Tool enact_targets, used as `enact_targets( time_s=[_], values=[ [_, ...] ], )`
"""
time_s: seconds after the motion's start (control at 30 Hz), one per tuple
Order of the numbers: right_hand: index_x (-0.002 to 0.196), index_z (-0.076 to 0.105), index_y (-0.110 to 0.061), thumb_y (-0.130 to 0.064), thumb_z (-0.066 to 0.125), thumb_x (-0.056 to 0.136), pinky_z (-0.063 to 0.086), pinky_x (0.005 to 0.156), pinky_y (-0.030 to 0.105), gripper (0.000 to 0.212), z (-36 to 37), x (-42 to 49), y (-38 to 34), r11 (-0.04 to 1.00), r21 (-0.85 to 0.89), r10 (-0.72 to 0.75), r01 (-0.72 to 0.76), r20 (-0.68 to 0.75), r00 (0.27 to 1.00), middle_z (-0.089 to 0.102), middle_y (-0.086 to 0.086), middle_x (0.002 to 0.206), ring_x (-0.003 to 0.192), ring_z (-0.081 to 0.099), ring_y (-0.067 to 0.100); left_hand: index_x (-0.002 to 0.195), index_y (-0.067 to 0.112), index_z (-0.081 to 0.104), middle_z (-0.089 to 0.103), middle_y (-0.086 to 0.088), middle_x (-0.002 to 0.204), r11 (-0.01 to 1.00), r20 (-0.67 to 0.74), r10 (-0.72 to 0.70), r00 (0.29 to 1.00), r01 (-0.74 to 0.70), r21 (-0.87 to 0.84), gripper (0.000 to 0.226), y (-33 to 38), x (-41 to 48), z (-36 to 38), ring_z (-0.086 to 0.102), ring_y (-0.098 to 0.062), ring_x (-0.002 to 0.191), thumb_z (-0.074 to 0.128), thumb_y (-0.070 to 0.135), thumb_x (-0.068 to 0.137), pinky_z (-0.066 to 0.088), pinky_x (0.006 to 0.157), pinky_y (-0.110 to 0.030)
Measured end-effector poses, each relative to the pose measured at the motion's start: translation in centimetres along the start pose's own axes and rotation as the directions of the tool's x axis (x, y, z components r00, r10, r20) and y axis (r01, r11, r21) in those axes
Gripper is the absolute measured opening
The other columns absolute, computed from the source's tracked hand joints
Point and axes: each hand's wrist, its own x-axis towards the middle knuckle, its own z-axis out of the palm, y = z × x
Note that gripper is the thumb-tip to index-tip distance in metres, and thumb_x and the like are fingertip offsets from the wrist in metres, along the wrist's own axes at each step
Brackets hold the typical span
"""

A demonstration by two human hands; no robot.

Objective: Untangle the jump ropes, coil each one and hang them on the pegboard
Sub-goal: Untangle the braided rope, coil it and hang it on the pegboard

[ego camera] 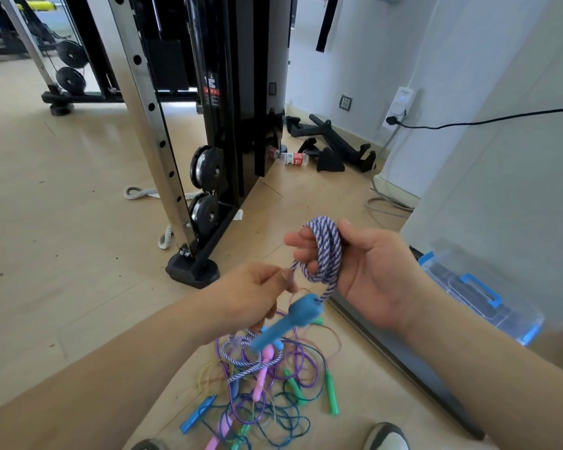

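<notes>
The right hand (pixel 364 271) holds coils of the purple-and-white braided jump rope (pixel 327 248) looped round its curled fingers. The left hand (pixel 257 293) pinches its strand; the blue handle (pixel 286 323) dangles above the tangled ropes (pixel 267 394) on the floor (pixel 78 222).

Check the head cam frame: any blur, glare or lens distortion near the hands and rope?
Head view: striped rope coil sharp in the right hand; left hand slightly motion-blurred where it pinches the rope; wide-angle stretch leans the steel upright and enlarges both forearms; clear storage box at the right edge is soft; daylight sheen on the floor top left, no hard shadows.
</notes>
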Motion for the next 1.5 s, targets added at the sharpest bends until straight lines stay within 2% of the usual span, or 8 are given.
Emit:
enact_targets(
  time_s=[0.2,0.4,0.63,0.9,1.07,1.17,1.33,1.5],
  values=[
    [0.113,0.067,0.000,-0.022,0.038,0.111,0.056,0.094,0.039,0.037,-1.2,0.9,1.5,0.918,-0.391,-0.148,0.064,-0.190,0.971,0.078,0.020,0.108,0.103,0.072,0.034,0.081,0.009,0.056,0.049,-0.003,0.065,0.962,0.117,0.156,0.981,-0.178,0.205,0.043,1.8,-1.3,1.9,0.044,-0.016,0.056,0.054,0.047,0.100,0.041,0.057,-0.032],
    [0.085,0.051,-0.002,-0.042,0.044,0.104,0.047,0.070,0.044,0.044,-1.4,0.5,1.7,0.424,-0.898,-0.322,0.117,-0.029,0.946,0.059,0.016,0.078,0.070,0.050,0.021,0.082,0.013,0.068,0.059,-0.004,0.057,0.944,-0.047,0.284,0.958,-0.288,-0.163,0.017,3.3,-2.4,-0.8,0.054,-0.017,0.051,0.070,0.024,0.096,0.047,0.053,-0.025],
    [0.107,0.074,0.001,-0.037,0.063,0.093,0.053,0.068,0.035,0.042,-0.4,-0.3,1.6,0.793,-0.603,-0.016,0.091,0.128,0.992,0.078,0.018,0.103,0.073,0.066,0.022,0.086,0.018,0.071,0.041,0.009,0.052,0.927,-0.405,0.305,0.862,-0.367,-0.082,0.025,1.8,-1.0,-2.4,0.035,-0.008,0.047,0.061,0.035,0.101,0.034,0.047,-0.019],
    [0.111,0.068,0.013,-0.016,0.057,0.102,0.059,0.066,0.029,0.032,0.7,-0.1,1.2,0.990,-0.127,-0.067,0.061,-0.038,0.997,0.074,0.029,0.113,0.080,0.073,0.024,0.099,0.026,0.070,0.057,-0.002,0.069,0.996,-0.119,0.087,0.989,-0.083,0.039,0.028,-0.6,-0.2,-0.8,0.043,-0.011,0.048,0.048,0.041,0.105,0.040,0.049,-0.023],
    [0.105,0.069,0.007,-0.025,0.056,0.101,0.052,0.098,0.046,0.035,0.0,0.8,1.8,0.973,-0.229,-0.078,0.041,-0.157,0.985,0.074,0.029,0.110,0.100,0.068,0.031,0.098,0.013,0.060,0.072,-0.017,0.081,0.969,0.125,0.057,0.991,-0.085,0.232,0.029,0.9,-1.4,1.8,0.067,-0.022,0.051,0.046,0.037,0.105,0.046,0.045,-0.021],
    [0.107,0.057,0.019,-0.031,0.063,0.093,0.052,0.090,0.039,0.052,-0.2,0.8,1.4,0.866,-0.488,-0.220,0.108,-0.179,0.959,0.073,0.030,0.108,0.086,0.070,0.016,0.079,0.014,0.054,0.069,-0.014,0.072,0.965,0.245,0.057,0.968,-0.116,0.235,0.033,2.4,-2.8,2.1,0.074,-0.024,0.057,0.055,0.037,0.102,0.049,0.046,-0.025],
    [0.081,0.059,0.002,-0.043,0.049,0.101,0.040,0.072,0.040,0.050,-1.1,0.1,1.8,0.637,-0.763,-0.221,0.112,-0.042,0.974,0.056,0.014,0.073,0.070,0.049,0.016,0.083,0.018,0.068,0.059,-0.002,0.063,0.948,-0.126,0.318,0.940,-0.314,0.046,0.022,3.7,-2.7,0.1,0.045,-0.004,0.046,0.063,0.031,0.100,0.040,0.046,-0.020],
    [0.106,0.072,0.003,-0.027,0.043,0.110,0.050,0.069,0.034,0.042,-0.5,-0.5,1.4,0.777,-0.628,-0.042,0.051,0.029,0.999,0.077,0.022,0.099,0.070,0.063,0.023,0.076,0.014,0.070,0.057,0.009,0.055,0.911,-0.440,0.353,0.826,-0.411,-0.040,0.025,2.4,-1.4,-2.4,0.044,-0.002,0.047,0.086,0.034,0.079,0.038,0.046,-0.015]
  ],
)
